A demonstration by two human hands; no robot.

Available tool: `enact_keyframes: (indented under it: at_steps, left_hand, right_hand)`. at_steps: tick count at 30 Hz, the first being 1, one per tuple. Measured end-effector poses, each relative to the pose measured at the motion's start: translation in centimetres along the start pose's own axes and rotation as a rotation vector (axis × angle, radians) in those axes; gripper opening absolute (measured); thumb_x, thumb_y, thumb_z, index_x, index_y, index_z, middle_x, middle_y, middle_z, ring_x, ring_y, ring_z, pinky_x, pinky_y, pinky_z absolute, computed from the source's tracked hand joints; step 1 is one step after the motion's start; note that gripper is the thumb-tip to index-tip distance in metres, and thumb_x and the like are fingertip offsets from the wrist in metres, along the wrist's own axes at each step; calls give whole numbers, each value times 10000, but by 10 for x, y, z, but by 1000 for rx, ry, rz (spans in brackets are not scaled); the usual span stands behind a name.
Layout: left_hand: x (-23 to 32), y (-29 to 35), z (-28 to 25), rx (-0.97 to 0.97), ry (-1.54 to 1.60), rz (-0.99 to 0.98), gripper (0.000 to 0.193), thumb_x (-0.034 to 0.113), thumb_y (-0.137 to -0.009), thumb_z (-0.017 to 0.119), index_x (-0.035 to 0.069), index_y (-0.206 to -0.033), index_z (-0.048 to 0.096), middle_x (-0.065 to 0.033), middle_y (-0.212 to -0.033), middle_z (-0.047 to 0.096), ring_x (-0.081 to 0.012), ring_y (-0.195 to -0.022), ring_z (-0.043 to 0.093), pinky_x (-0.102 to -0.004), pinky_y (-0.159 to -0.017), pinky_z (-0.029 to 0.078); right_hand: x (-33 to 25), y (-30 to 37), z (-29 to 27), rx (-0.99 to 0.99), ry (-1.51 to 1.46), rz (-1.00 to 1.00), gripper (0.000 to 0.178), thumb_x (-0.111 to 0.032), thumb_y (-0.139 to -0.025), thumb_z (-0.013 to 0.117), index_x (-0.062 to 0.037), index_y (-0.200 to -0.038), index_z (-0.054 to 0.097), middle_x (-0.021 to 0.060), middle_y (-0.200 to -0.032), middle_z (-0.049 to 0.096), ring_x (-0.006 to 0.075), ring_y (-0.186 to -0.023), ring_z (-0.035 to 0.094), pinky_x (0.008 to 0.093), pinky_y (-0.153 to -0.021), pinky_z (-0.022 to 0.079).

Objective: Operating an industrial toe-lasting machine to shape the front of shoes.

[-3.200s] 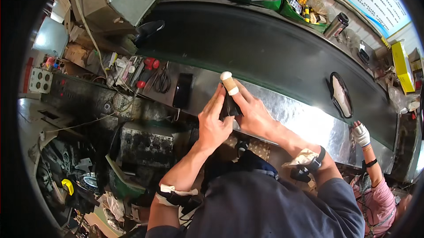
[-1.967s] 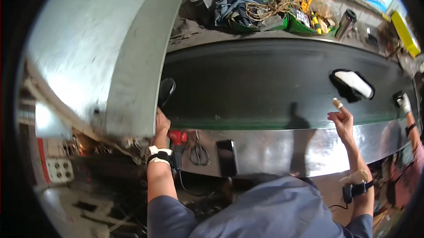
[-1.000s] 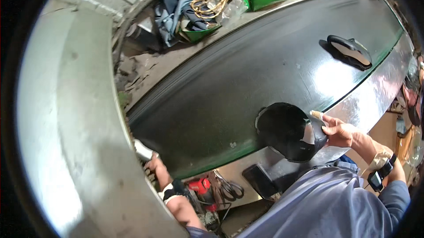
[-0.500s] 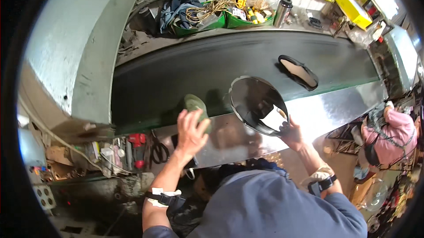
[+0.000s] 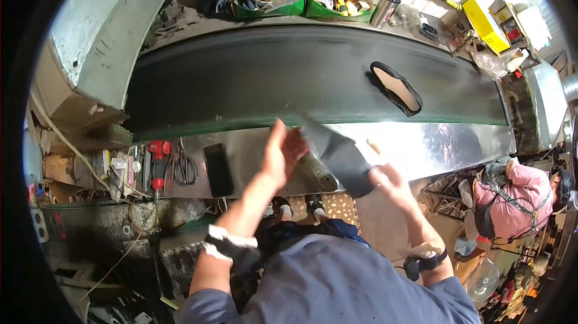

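In my right hand (image 5: 390, 182) is a black shoe upper (image 5: 348, 158), its lower corner gripped between the fingers and its shape smeared by motion. A small pale strip (image 5: 373, 146) shows beside it, close to the same hand. My left hand (image 5: 283, 151), also somewhat blurred, has its fingers at the upper end of a green shoe last (image 5: 318, 170), with the thumb pointing up. The last is tilted beside the upper, over the metal bench edge. On the dark belt (image 5: 259, 77) beyond lies a black shoe (image 5: 397, 88) with a beige insole, apart from both hands.
The shiny metal ledge (image 5: 433, 143) holds a black phone (image 5: 218, 170), scissors (image 5: 185, 169) and a red tool (image 5: 159, 164) at left. Green bins (image 5: 271, 11), a steel flask (image 5: 385, 8) and a yellow box (image 5: 485, 26) line the back. A person in pink (image 5: 515, 197) sits at right.
The upper has been turned from open-mouthed to tilted sideways. My left hand has moved right with the last, bringing it close to the upper. The view has shifted, uncovering the phone.
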State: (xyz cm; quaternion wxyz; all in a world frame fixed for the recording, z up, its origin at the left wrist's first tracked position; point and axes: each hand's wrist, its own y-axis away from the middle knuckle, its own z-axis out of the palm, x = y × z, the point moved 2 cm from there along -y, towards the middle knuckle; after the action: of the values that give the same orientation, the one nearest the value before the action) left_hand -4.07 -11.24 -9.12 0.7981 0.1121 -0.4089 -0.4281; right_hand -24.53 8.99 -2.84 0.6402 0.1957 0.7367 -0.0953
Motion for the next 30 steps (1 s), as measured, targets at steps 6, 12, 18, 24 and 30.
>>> enact_keyframes:
  at_steps: [6,12,18,24,30]
  left_hand:
    - [27,-44,-70,174,-351,-146,280,267,-946,721,21,-1080,729,-97,-1007,749,-212,-852,720,-364,-807,576]
    - [23,-86,-95,582,-1015,456,345,298,-944,724,-13,-1091,750,-107,-982,767,-168,-907,689,-329,-840,520]
    - [-1,-82,-95,644,-1128,494,386,384,-932,701,15,-1034,760,-154,-945,759,-267,-904,699,-395,-817,517]
    - [-47,-42,-57,715,-1156,231,571,510,-842,739,32,-1147,668,-190,-1137,684,-360,-1083,645,-450,-938,512]
    - [-56,-39,-21,799,-1296,145,720,556,-740,796,48,-1223,633,-231,-1209,684,-404,-1161,638,-485,-1007,489]
  right_hand:
    - [72,42,61,-306,845,-736,490,-87,-752,820,-34,-1218,677,71,-844,599,273,-843,641,518,-1111,469]
    - [92,7,92,-2,480,-666,789,-162,-688,936,-14,-1362,553,253,-1438,501,444,-1260,554,480,-1054,461]
    - [114,11,91,-82,366,-396,967,-175,-729,922,28,-1504,380,280,-1475,464,433,-1332,510,445,-1083,435]
    - [106,46,40,-336,484,-238,896,-101,-855,767,40,-1574,251,289,-1481,455,442,-1391,462,435,-1147,382]
    - [146,32,26,-349,382,-368,907,-137,-811,813,34,-1548,313,300,-1501,440,464,-1427,408,482,-1193,319]
